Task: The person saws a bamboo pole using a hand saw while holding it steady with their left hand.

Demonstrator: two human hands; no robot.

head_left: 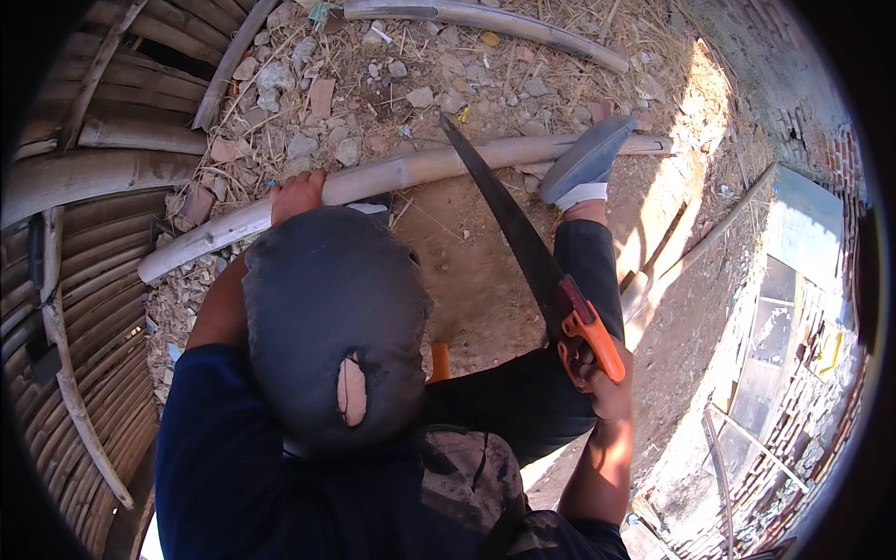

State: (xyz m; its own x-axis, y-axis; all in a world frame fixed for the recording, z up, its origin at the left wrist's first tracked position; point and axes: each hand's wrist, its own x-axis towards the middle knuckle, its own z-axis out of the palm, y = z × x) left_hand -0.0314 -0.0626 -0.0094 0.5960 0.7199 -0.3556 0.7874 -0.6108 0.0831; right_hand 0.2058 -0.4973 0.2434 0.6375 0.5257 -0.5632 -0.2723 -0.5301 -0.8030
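My right hand (pixel 597 373) is wrapped around the orange handle of a handsaw (pixel 504 210). Its dark blade points away from me, and its tip passes over a bamboo pole (pixel 411 170); whether blade and pole touch, I cannot tell. Farther left, my left hand (pixel 297 196) grips the same pole from above, fingers curled over its far side. My right foot, in a grey-blue shoe (pixel 590 161), lies across the pole near its right end. A large dark rounded shape (pixel 327 308) with a torn slit hides part of my left arm and the ground.
Beyond the pole, stones and dry straw litter the ground, with another bamboo length (pixel 504 21) lying there. A bamboo slat wall (pixel 98 308) stands at left. On the right are a brick wall (pixel 793 448) and a pale panel (pixel 807 224). Something orange (pixel 440 362) shows beside the dark shape.
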